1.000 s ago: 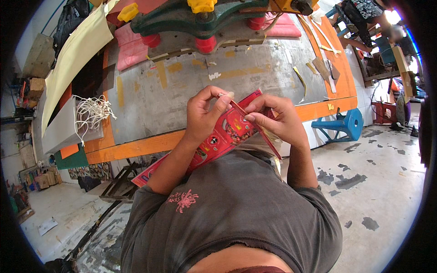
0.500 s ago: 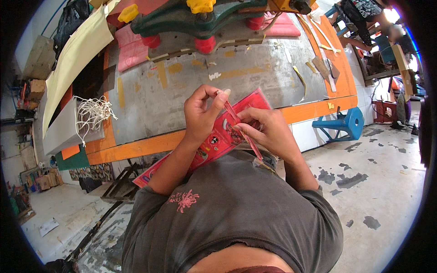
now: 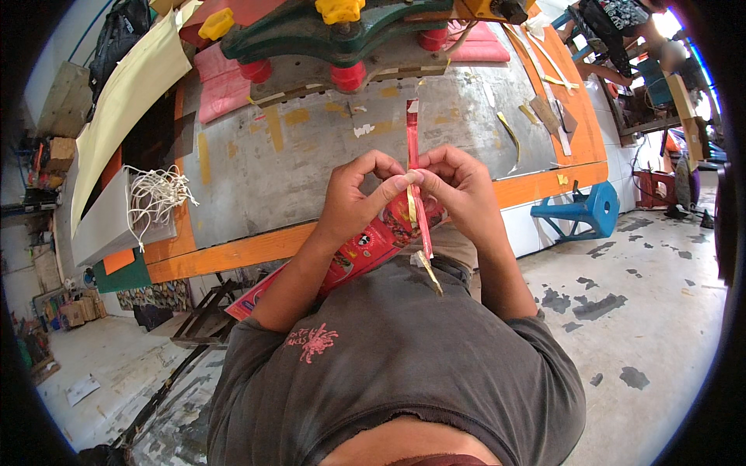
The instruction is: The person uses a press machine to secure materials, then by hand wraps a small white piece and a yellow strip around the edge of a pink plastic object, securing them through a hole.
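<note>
Between my two hands, in front of my chest, is a narrow red strip (image 3: 413,133) with a yellowish edge. My left hand (image 3: 359,190) pinches it with thumb and forefinger. Right beside that, my right hand (image 3: 457,186) pinches the same strip, so both thumbs nearly meet. The strip's upper end sticks up past my fingers over the metal tabletop, and its lower end hangs toward my shirt. Under my hands and left forearm lies a long red printed sheet (image 3: 353,255), slanting down to the left; my arm and hands hide parts of it.
A grey metal plate (image 3: 256,186) covers the orange-edged table (image 3: 225,255). A green clamp frame (image 3: 311,39) with yellow knobs stands at the back. White cords (image 3: 159,194) lie on a box at left. A blue stool (image 3: 594,211) is on the floor at right. Another person is far right.
My hands have come together on the strip, the left moving right and down. The strip has turned from slanted to nearly upright, and its upper end now shows above my fingers.
</note>
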A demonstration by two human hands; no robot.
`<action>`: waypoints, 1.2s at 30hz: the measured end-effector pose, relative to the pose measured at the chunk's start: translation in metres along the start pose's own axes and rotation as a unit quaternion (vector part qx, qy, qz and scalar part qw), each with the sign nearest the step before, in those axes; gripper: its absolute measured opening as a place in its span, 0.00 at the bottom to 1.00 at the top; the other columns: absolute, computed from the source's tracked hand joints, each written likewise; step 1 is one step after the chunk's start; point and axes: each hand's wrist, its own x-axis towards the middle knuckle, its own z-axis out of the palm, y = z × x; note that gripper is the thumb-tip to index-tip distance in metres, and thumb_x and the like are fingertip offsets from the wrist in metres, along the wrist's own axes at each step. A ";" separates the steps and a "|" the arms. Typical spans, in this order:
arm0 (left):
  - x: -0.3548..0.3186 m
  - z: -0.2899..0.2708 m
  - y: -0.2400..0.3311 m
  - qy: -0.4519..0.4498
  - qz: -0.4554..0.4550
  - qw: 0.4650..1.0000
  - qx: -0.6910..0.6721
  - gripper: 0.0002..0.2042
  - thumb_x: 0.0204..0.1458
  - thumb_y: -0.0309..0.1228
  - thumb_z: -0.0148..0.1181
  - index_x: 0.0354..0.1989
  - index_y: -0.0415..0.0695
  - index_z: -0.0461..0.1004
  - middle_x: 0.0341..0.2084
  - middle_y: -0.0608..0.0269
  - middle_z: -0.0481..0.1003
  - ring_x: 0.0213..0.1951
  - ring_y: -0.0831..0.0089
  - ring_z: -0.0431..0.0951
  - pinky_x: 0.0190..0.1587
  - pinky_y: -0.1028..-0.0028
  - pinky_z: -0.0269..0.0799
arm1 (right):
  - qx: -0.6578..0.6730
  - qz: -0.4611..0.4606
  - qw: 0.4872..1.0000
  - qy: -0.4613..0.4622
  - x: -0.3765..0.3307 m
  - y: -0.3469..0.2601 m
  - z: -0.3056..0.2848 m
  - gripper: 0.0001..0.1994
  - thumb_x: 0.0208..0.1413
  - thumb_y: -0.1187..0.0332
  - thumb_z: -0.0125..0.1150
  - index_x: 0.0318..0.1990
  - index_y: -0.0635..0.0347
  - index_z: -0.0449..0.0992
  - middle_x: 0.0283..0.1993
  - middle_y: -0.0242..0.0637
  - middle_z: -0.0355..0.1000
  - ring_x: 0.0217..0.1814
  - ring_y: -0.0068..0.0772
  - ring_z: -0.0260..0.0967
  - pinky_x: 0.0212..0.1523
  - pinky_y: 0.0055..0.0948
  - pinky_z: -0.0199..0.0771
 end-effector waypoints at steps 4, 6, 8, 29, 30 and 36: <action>0.000 -0.001 -0.004 -0.005 0.008 1.000 0.009 0.06 0.64 0.28 0.69 0.42 0.38 0.80 0.36 0.68 0.80 0.41 0.81 0.76 0.47 0.77 0.72 | 0.011 -0.032 0.999 0.013 0.004 0.004 0.000 0.08 0.68 0.70 0.69 0.47 0.65 0.78 0.37 0.31 0.81 0.36 0.16 0.78 0.33 0.19 0.79; 0.000 -0.002 -0.004 -0.021 -0.001 1.000 0.012 0.06 0.65 0.28 0.68 0.41 0.38 0.80 0.36 0.68 0.80 0.40 0.82 0.77 0.46 0.77 0.73 | 0.017 -0.044 0.999 0.019 0.007 0.006 -0.001 0.08 0.68 0.70 0.69 0.47 0.65 0.78 0.37 0.31 0.81 0.35 0.16 0.77 0.33 0.19 0.78; 0.000 -0.002 -0.003 -0.033 -0.005 0.999 0.012 0.06 0.65 0.28 0.68 0.40 0.38 0.80 0.35 0.68 0.80 0.39 0.82 0.77 0.44 0.77 0.73 | 0.028 -0.048 0.998 0.025 0.008 0.005 0.000 0.08 0.68 0.70 0.69 0.47 0.65 0.78 0.36 0.31 0.81 0.34 0.16 0.77 0.33 0.19 0.78; 0.006 0.007 0.008 -0.031 0.041 0.990 0.134 0.06 0.59 0.28 0.71 0.39 0.39 0.82 0.36 0.58 0.81 0.38 0.67 0.81 0.43 0.70 0.75 | 0.017 -0.100 0.991 0.086 -0.002 0.006 -0.027 0.07 0.74 0.68 0.60 0.48 0.62 0.75 0.41 0.30 0.79 0.42 0.18 0.76 0.46 0.21 0.75; 0.006 0.011 0.012 -0.025 0.031 0.989 0.142 0.07 0.59 0.28 0.71 0.41 0.39 0.83 0.36 0.57 0.81 0.38 0.66 0.81 0.43 0.69 0.75 | 0.029 -0.086 0.992 0.087 -0.008 0.006 -0.036 0.07 0.75 0.68 0.59 0.48 0.62 0.75 0.40 0.31 0.78 0.41 0.19 0.76 0.46 0.21 0.75; 0.011 0.022 0.003 0.027 0.149 0.938 0.313 0.15 0.62 0.28 0.68 0.56 0.42 0.79 0.41 0.50 0.81 0.40 0.56 0.82 0.46 0.62 0.78 | -0.076 0.001 0.995 0.063 -0.047 0.001 -0.068 0.08 0.76 0.66 0.58 0.49 0.63 0.75 0.37 0.31 0.78 0.38 0.17 0.74 0.37 0.21 0.74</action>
